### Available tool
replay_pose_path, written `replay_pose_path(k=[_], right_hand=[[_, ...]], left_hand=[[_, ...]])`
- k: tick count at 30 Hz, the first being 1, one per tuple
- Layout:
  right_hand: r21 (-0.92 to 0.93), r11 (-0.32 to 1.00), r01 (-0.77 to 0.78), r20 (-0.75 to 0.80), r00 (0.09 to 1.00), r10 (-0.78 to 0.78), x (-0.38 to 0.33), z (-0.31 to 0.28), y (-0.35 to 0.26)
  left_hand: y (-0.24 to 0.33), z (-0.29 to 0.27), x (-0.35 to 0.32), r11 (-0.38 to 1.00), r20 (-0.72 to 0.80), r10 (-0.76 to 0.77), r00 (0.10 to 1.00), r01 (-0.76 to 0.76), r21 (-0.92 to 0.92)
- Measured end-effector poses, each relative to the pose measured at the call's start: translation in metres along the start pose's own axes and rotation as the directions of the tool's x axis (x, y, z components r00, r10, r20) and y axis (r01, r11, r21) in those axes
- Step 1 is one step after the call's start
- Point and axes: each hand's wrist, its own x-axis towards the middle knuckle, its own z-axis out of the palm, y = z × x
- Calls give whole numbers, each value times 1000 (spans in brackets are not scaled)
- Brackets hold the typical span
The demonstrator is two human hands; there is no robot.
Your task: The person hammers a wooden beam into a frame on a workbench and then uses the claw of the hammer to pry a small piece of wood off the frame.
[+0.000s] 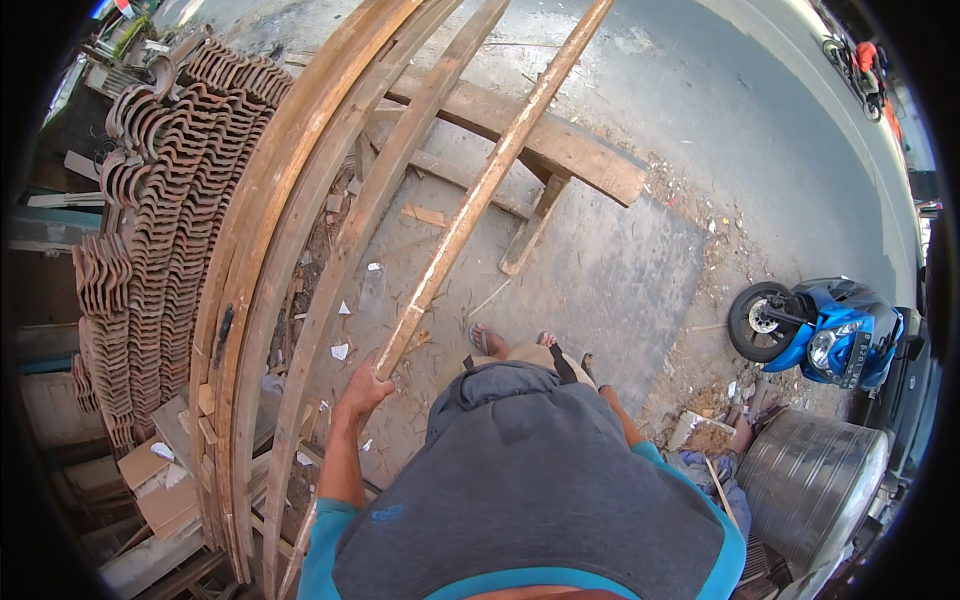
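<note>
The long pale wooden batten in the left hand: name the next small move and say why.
Probably bring the right hand onto it. Only the left hand grips the long pale wooden batten, at its near end, while the rest stretches far ahead over the stacked brown planks.

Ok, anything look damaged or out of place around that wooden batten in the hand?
The long pale wooden batten held by the left hand looks chipped and splintered along its lower edge. Wood chips and white scraps litter the grey concrete ground beneath it. The right hand is hidden behind the body.
</note>
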Motion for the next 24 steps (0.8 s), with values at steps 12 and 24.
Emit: replay_pose_path(k=[12,24], right_hand=[[325,873,-363,79,930,358,68,-149,-163],[-212,976,-40,392,912,122,152,-169,-198]], left_hand=[[25,9,-20,976,-115,-167,979,180,118],[-27,21,0,972,-23,-233,972,232,-30]])
